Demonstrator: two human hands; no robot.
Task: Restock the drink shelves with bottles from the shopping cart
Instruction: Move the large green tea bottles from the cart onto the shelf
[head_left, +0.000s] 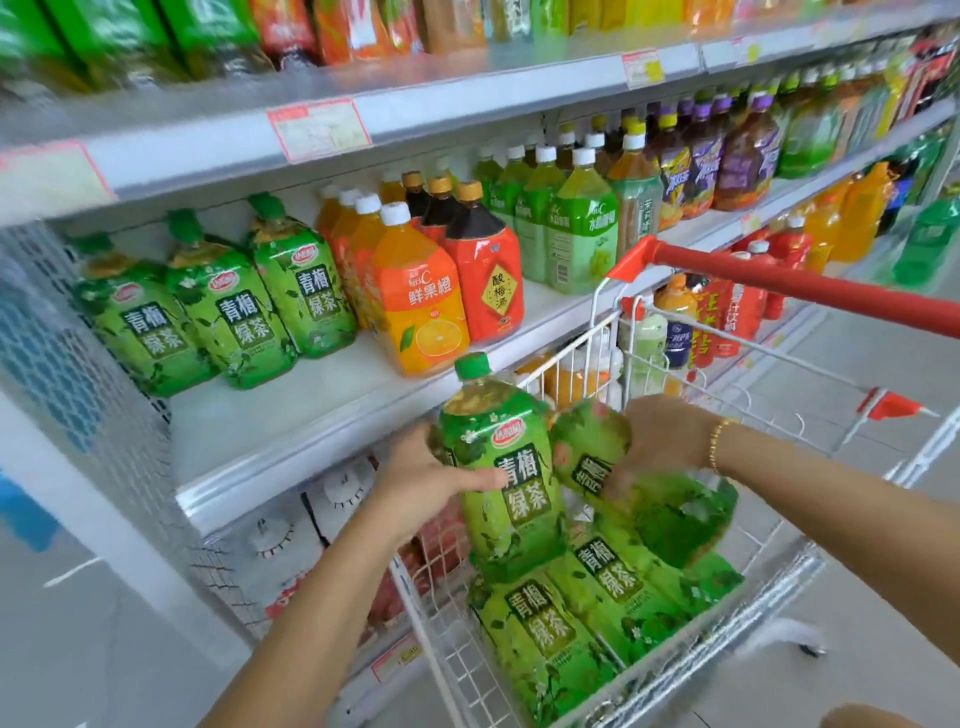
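Green upright bottle (506, 483) sits gripped in the left hand (426, 480); right hand (662, 441) clutches a tilted bottle (584, 441) over the cart (753, 346).

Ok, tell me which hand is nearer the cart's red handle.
Right. The right hand grips the tilted bottle in the cart, just below the handle. The left hand grips the upright bottle further left, away from it.
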